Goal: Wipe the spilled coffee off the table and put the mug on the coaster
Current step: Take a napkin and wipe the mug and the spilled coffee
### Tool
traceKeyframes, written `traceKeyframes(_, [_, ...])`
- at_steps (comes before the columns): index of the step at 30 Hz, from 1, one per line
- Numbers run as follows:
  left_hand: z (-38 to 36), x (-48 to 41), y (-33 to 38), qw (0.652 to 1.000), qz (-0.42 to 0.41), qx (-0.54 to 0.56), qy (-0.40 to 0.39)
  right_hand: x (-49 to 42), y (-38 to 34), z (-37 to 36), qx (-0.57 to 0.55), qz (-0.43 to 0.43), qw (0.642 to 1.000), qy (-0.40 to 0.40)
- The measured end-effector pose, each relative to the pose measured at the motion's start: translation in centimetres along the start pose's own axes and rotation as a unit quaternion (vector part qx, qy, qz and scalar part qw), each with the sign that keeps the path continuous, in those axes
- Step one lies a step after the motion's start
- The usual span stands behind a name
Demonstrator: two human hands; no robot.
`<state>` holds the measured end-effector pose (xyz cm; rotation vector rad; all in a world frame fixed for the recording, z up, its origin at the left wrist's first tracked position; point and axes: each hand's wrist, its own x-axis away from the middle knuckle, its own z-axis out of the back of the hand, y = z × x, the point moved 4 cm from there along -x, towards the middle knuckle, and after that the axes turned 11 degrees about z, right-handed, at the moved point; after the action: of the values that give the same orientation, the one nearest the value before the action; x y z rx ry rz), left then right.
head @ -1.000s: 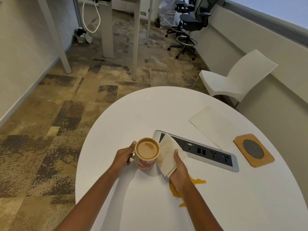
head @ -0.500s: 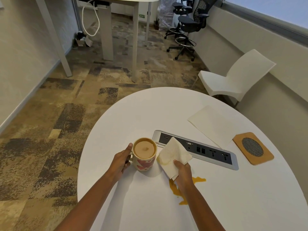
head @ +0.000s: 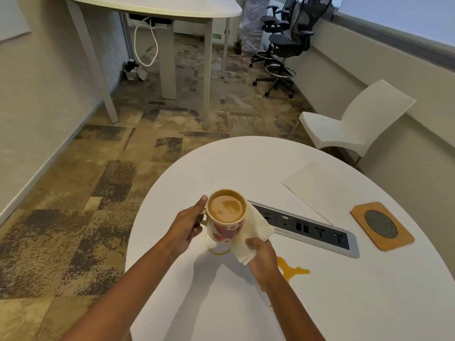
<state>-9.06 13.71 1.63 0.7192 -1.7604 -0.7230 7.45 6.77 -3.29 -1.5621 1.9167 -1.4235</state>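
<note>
My left hand (head: 186,227) grips the handle of a white mug (head: 225,221) with red patches, full of milky coffee, and holds it lifted above the white round table (head: 246,163). A faint coffee ring (head: 218,251) marks the tabletop under it. My right hand (head: 262,257) pinches a folded white napkin (head: 254,236) pressed against the mug's right side. An orange-brown coffee spill (head: 291,269) lies on the table just right of my right wrist, partly hidden by my forearm. The wooden coaster (head: 381,226) with a dark mesh centre sits far right.
A grey socket strip (head: 312,230) is set into the table between mug and coaster. A second flat napkin (head: 320,191) lies behind it. A white chair (head: 354,121) stands past the table's far right edge, and a desk (head: 157,8) and office chairs (head: 288,43) stand further back.
My left hand has lifted the mug off the table, leaving a coffee ring. My right hand has brought the napkin against the mug's side.
</note>
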Motion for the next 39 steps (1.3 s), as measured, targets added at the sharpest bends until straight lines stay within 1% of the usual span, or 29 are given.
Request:
traceKeyframes(2, [-0.7,0.6,0.9,1.0,-0.004,0.005,0.0,-0.1,0.1,-1.1,-0.073,-0.01,0.997,-0.012])
traceKeyframes(5, [-1.7,1.2,2.2,1.0,-0.012,0.018,0.0,-0.3,0.3,-2.3,-0.175,-0.024,0.984,-0.005])
traceKeyframes(9, [-2.6,1.6,3.2,0.999,-0.019,0.043,0.001,-0.8,0.4,-4.0,-0.243,-0.032,0.97,-0.01])
traceKeyframes(11, [-2.9,1.6,3.5,0.999,-0.024,0.049,0.005,-0.7,0.5,-4.9,-0.293,-0.055,0.954,-0.02])
traceKeyframes(16, [-3.2,1.6,3.9,0.997,-0.019,0.07,0.015,0.5,0.0,-7.1,-0.411,-0.077,0.907,-0.046])
traceKeyframes(18, [-3.4,1.5,3.9,0.997,-0.016,0.071,0.016,0.9,0.8,-7.4,-0.381,-0.089,0.919,-0.046])
traceKeyframes(21, [-3.7,1.5,4.1,0.998,-0.022,0.056,0.022,1.0,2.4,-7.1,-0.324,-0.119,0.939,-0.015])
traceKeyframes(24, [-3.7,1.4,4.5,0.998,-0.028,0.045,0.029,1.5,2.6,-6.8,-0.291,-0.126,0.947,-0.041])
traceKeyframes(27, [-3.3,1.4,4.8,0.998,-0.032,0.043,0.032,1.9,2.2,-5.7,-0.254,-0.154,0.952,-0.069])
traceKeyframes(31, [-2.7,1.4,4.8,0.998,-0.031,0.031,0.036,1.8,1.0,-4.1,-0.143,-0.185,0.967,-0.096])
traceKeyframes(33, [-2.7,1.5,4.8,0.999,-0.029,0.027,0.03,1.8,0.2,-3.5,-0.089,-0.198,0.97,-0.113])
traceKeyframes(36, [-2.7,1.7,4.7,0.999,-0.021,0.035,0.024,1.5,-0.8,-2.4,-0.045,-0.208,0.97,-0.12])
traceKeyframes(39, [-2.7,1.7,4.6,0.999,-0.013,0.032,0.019,1.1,-1.9,-1.3,-0.016,-0.199,0.974,-0.104])
